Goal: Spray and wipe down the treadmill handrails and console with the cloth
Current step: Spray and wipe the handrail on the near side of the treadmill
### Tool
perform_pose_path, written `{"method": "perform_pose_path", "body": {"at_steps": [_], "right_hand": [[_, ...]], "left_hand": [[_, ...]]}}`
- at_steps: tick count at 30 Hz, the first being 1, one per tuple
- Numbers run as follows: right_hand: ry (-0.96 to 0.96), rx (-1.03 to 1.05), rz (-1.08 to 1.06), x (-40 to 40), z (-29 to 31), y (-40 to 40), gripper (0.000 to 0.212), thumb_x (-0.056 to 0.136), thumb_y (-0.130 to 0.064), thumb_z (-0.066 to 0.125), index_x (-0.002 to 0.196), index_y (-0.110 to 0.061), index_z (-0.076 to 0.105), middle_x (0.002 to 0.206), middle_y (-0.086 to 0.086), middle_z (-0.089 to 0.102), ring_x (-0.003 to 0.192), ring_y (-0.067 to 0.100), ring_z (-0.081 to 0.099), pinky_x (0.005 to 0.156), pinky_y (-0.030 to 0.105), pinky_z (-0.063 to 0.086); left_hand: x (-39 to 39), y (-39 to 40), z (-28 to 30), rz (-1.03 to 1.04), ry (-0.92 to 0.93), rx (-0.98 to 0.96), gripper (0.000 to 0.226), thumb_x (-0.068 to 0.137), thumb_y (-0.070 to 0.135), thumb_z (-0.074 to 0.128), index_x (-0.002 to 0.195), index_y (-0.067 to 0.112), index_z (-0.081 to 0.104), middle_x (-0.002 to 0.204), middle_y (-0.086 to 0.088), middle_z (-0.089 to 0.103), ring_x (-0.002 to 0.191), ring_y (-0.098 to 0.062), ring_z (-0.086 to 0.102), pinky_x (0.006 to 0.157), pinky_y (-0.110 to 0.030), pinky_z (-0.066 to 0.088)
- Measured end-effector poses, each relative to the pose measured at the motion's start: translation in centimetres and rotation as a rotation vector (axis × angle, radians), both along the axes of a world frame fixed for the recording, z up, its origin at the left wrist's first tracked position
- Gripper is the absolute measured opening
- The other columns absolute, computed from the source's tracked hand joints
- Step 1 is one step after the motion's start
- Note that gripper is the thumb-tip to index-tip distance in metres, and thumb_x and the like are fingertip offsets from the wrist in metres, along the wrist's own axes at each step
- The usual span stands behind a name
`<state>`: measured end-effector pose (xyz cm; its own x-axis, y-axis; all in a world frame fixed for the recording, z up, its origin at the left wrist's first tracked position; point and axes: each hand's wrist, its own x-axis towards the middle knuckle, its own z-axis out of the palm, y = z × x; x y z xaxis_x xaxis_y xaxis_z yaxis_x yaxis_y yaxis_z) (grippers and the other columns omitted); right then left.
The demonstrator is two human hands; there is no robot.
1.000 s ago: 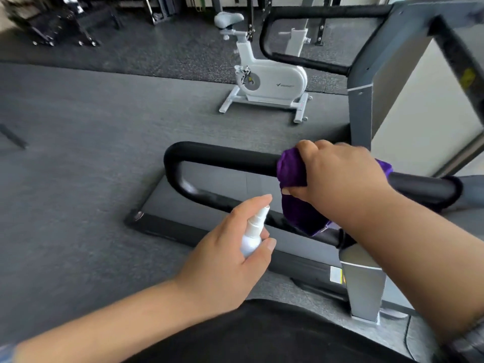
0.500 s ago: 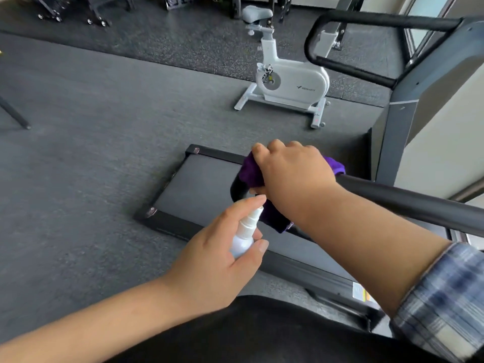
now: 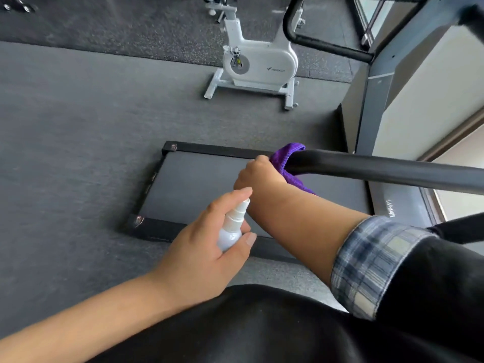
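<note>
Right hand (image 3: pixel 258 176) grips the cloth (image 3: pixel 286 158) at the curved end of the handrail (image 3: pixel 379 170); left hand (image 3: pixel 209 244) holds the sprayer (image 3: pixel 231 226). Cloth judged soft, light, best bunched in the palm; rail rigid, smooth. Since a second ago the cloth has slid from mid-rail to its end.

L hand (image 3: pixel 207 247) curled fwd; R hand (image 3: pixel 258 176) gripping, arm outstretched.
</note>
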<state>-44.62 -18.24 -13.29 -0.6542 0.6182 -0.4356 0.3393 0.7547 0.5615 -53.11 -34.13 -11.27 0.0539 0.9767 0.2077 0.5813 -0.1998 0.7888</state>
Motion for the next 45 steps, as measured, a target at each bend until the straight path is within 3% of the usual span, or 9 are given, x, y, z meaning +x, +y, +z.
{"method": "perform_pose_path", "body": {"at_steps": [6, 9, 12, 15, 18, 25, 34, 40, 45], "right_hand": [[0.093, 0.029, 0.023, -0.3, -1.7, -0.5, 0.019, 0.095, -0.035, 0.053, 0.109, -0.026, 0.064, 0.103, -0.003, 0.064, 0.104, 0.026, 0.060, 0.081, 0.039, 0.041], [0.379, -0.046, 0.127, 1.4, -2.3, -2.1, 0.023, 0.094, -0.026, 0.058, 0.116, -0.020, 0.061, 0.113, 0.001, 0.062, 0.110, 0.028, 0.056, 0.090, 0.038, 0.039], [0.705, -0.050, 0.118, 2.5, -3.0, -4.6, 0.031, 0.067, -0.019, 0.083, 0.091, -0.018, 0.065, 0.086, 0.003, 0.065, 0.082, 0.028, 0.061, 0.074, 0.038, 0.046], [1.042, -0.156, -0.043, 3.5, -4.1, -6.8, 0.043, 0.062, -0.025, 0.083, 0.099, -0.017, 0.063, 0.082, 0.003, 0.067, 0.072, 0.029, 0.063, 0.066, 0.038, 0.051], [1.350, -0.341, -0.321, 6.0, -3.1, -8.6, 0.039, 0.078, -0.040, 0.071, 0.113, -0.026, 0.061, 0.099, -0.005, 0.070, 0.091, 0.023, 0.064, 0.083, 0.038, 0.050], [1.794, -0.547, -1.010, 12.8, -2.3, -11.8, 0.027, 0.083, -0.045, 0.076, 0.103, -0.047, 0.057, 0.095, -0.024, 0.067, 0.090, -0.012, 0.060, 0.073, 0.003, 0.041], [2.155, -0.611, -1.429, 21.4, -3.6, -13.8, 0.037, 0.082, -0.056, 0.067, 0.112, -0.034, 0.064, 0.106, -0.011, 0.074, 0.100, 0.009, 0.070, 0.096, 0.042, 0.054], [2.626, -0.652, -1.730, 27.3, -2.8, -11.7, 0.026, 0.099, -0.036, 0.059, 0.110, -0.013, 0.062, 0.100, 0.011, 0.076, 0.090, 0.028, 0.075, 0.083, 0.044, 0.058], [2.639, -0.448, -1.573, 32.6, -1.9, -9.0, 0.032, 0.096, -0.047, 0.060, 0.116, -0.023, 0.061, 0.108, 0.006, 0.075, 0.096, 0.027, 0.074, 0.087, 0.053, 0.057]], "left_hand": [[-1.5, -0.2, 0.6, -0.049, 0.028, 0.001, 0.058, 0.083, 0.046, 0.053, 0.129, 0.068, 0.025, 0.099, 0.021, 0.060, 0.089, -0.004, 0.061, 0.077, -0.005, 0.040], [-2.0, -0.7, 0.7, -0.051, 0.029, 0.006, 0.057, 0.081, 0.049, 0.053, 0.126, 0.071, 0.026, 0.101, 0.022, 0.061, 0.091, -0.003, 0.062, 0.079, -0.006, 0.041], [-2.6, -1.1, 0.9, -0.049, 0.039, 0.023, 0.055, 0.080, 0.050, 0.054, 0.124, 0.071, 0.028, 0.101, 0.023, 0.062, 0.092, -0.002, 0.063, 0.081, -0.007, 0.042], [-3.0, -1.2, 0.7, -0.038, 0.067, 0.033, 0.055, 0.079, 0.054, 0.055, 0.124, 0.072, 0.029, 0.104, 0.022, 0.061, 0.094, 0.000, 0.062, 0.083, -0.008, 0.042], [-2.4, -0.9, 0.7, -0.061, 0.077, 0.033, 0.057, 0.086, 0.049, 0.064, 0.122, 0.074, 0.028, 0.106, 0.019, 0.063, 0.098, -0.001, 0.061, 0.085, -0.011, 0.044], [1.6, 0.7, 1.0, -0.189, 0.090, 0.027, 0.065, 0.088, 0.031, 0.060, 0.119, 0.076, 0.025, 0.101, 0.021, 0.061, 0.096, -0.002, 0.059, 0.078, -0.001, 0.037], [7.9, 2.9, 0.7, -0.291, 0.101, -0.081, 0.065, 0.089, 0.032, 0.061, 0.112, 0.080, 0.023, 0.102, 0.025, 0.061, 0.094, 0.000, 0.057, 0.072, -0.004, 0.039], [12.9, 3.7, 1.0, -0.291, 0.090, -0.131, 0.065, 0.089, 0.032, 0.061, 0.113, 0.080, 0.023, 0.102, 0.022, 0.062, 0.093, -0.002, 0.058, 0.073, -0.002, 0.038], [16.4, 4.1, 1.1, -0.244, 0.096, -0.159, 0.063, 0.089, 0.034, 0.060, 0.114, 0.079, 0.022, 0.103, 0.023, 0.062, 0.093, -0.002, 0.058, 0.072, -0.005, 0.041]]}}
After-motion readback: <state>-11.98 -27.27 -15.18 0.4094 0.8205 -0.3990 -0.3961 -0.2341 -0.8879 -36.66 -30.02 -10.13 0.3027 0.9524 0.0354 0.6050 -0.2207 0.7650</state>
